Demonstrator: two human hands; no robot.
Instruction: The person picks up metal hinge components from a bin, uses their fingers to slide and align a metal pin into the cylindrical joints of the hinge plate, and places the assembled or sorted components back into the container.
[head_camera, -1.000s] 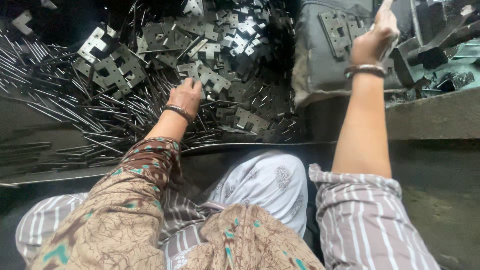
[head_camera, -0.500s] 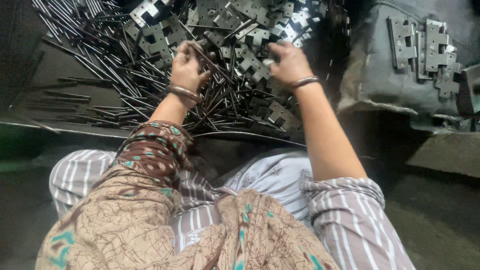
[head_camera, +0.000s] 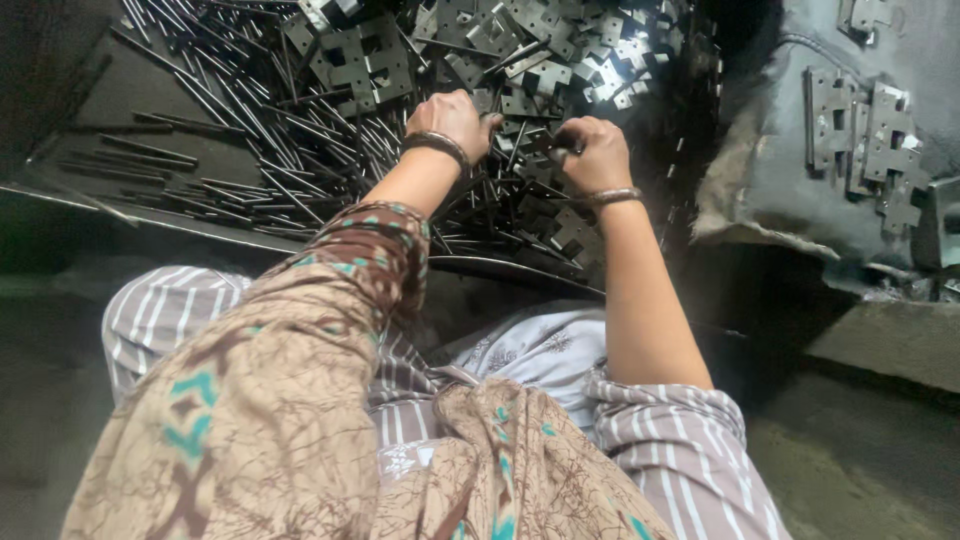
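The heap of metal plates (head_camera: 520, 60) lies on a dark tray (head_camera: 120, 205), with thin steel rods (head_camera: 240, 110) spread to its left. At the heap's near edge, the left hand (head_camera: 455, 120) rests curled on plates and rods; whether it grips any, I cannot tell. Just beside it, the right hand (head_camera: 592, 150) has its fingers closed around a small plate. Right of the heap, 1 grey sack (head_camera: 790, 170) carries several more plates (head_camera: 865, 135).

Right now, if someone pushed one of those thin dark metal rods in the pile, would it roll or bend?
The thin dark metal rods look straight and round, so probably stiff and apt to roll. Tangled among flat notched metal plates, they would likely snag and clatter rather than slide freely.
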